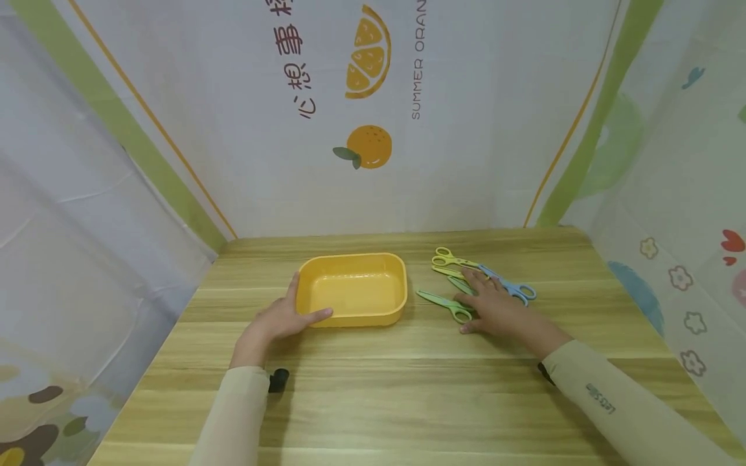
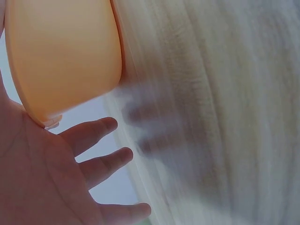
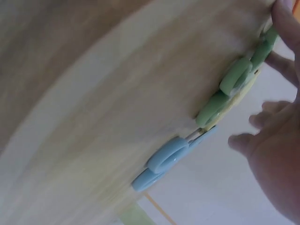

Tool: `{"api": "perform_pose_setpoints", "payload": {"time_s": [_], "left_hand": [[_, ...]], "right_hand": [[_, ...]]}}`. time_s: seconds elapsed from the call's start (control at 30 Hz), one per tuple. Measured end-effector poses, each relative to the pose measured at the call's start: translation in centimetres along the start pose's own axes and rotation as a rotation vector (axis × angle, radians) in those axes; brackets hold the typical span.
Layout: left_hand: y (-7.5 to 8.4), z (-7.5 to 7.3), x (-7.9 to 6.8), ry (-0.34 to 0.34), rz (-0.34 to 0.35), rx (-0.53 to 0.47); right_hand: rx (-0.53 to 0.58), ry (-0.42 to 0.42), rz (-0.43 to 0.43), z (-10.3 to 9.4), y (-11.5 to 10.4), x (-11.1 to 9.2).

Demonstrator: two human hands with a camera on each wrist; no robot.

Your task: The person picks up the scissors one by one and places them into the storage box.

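Note:
A yellow rectangular box (image 1: 357, 294), open at the top and with nothing in it, stands left of the middle of the table. My left hand (image 1: 282, 318) rests against its left end, thumb along the front rim, the other fingers spread and straight. On the right, my right hand (image 1: 500, 312) reaches over a small pile of scissors with its fingers spread. Its thumb is beside green scissors (image 1: 444, 303). Yellow scissors (image 1: 447, 260) and blue scissors (image 1: 520, 290) lie behind the fingers. In the right wrist view the fingers hang above the green handles (image 3: 234, 77). Some of the pile is hidden under the hand.
The wood-grain table (image 1: 396, 401) ends at a white cloth backdrop (image 1: 280, 188) with orange prints. Further patterned cloth hangs at both sides. A small black piece (image 1: 278, 380) shows beside the left wrist.

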State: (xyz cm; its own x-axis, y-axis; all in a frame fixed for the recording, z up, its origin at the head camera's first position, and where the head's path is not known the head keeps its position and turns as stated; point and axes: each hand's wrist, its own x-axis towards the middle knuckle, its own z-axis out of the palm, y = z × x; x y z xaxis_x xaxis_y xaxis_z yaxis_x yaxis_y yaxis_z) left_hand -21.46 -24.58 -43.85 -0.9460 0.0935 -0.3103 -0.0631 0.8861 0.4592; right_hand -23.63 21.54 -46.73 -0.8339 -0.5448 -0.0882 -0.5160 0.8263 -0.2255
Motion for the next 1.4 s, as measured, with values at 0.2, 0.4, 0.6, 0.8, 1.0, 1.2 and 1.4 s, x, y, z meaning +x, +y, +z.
{"api": "perform_pose_setpoints", "payload": {"time_s": [0.2, 0.4, 0.6, 0.8, 1.0, 1.2, 1.4], "left_hand": [[0.1, 0.1, 0.0, -0.002, -0.007, -0.001], [0.1, 0.1, 0.1, -0.002, -0.006, -0.019], [0.2, 0.1, 0.2, -0.009, -0.016, -0.03], [0.4, 0.0, -0.1, -0.013, -0.023, -0.042], [0.2, 0.1, 0.2, -0.013, -0.016, -0.067], [0.4, 0.0, -0.1, -0.015, -0.019, -0.075], [0.2, 0.2, 0.0, -0.019, -0.019, -0.09]], "right_hand": [[0.054, -0.002, -0.071, 0.3, 1.2, 0.0], [0.1, 0.047, -0.112, -0.1, 1.6, 0.3], [0.136, 0.142, -0.129, -0.7, 1.2, 0.5], [0.179, 0.211, -0.117, -1.5, 0.9, 0.7], [0.184, 0.216, -0.053, -2.9, 0.6, 0.9], [0.199, 0.23, -0.035, -4.2, 0.0, 1.1], [0.266, 0.237, -0.037, -5.0, -0.5, 1.6]]}}
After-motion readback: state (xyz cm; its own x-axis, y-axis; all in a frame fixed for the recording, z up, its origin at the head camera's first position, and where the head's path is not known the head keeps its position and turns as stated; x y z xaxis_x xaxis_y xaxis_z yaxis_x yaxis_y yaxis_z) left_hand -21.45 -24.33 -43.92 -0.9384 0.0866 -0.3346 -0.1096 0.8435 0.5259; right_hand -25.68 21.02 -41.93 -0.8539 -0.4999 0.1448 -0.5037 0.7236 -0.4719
